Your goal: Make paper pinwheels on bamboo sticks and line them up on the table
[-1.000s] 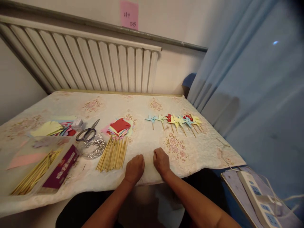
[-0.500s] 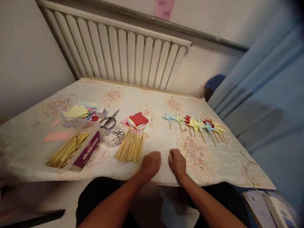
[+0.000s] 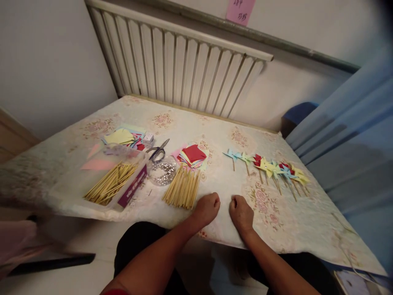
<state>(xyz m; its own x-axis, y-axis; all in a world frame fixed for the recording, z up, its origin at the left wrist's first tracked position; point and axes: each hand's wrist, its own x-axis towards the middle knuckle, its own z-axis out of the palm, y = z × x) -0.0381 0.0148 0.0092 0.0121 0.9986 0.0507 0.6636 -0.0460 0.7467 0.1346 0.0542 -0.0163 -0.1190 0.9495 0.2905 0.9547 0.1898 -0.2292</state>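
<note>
My left hand point(image 3: 207, 208) rests on the tablecloth in a loose fist, just right of a bundle of thin wooden sticks point(image 3: 181, 188). Across a short gap, my right hand point(image 3: 242, 213) also lies closed on the cloth. Neither fist shows anything in it. Behind the sticks sits a stack of coloured paper squares point(image 3: 192, 154) with red on top. A row of paper pinwheels point(image 3: 270, 167) on sticks, in blue, yellow, green and red, lies beyond my right hand. Left of the bundle is a round clear dish point(image 3: 163, 171) of small shiny pieces.
A clear plastic box point(image 3: 130, 186) at the left holds more sticks. Scissors point(image 3: 158, 152) lie behind the dish, beside a pile of paper pieces point(image 3: 121, 137). A radiator point(image 3: 184, 61) stands behind the table; a blue curtain point(image 3: 344, 135) hangs at the right.
The camera view has turned a little to the left, so everything on the table appears further right. Both hands stay closed on the cloth, and the objects lie as before.
</note>
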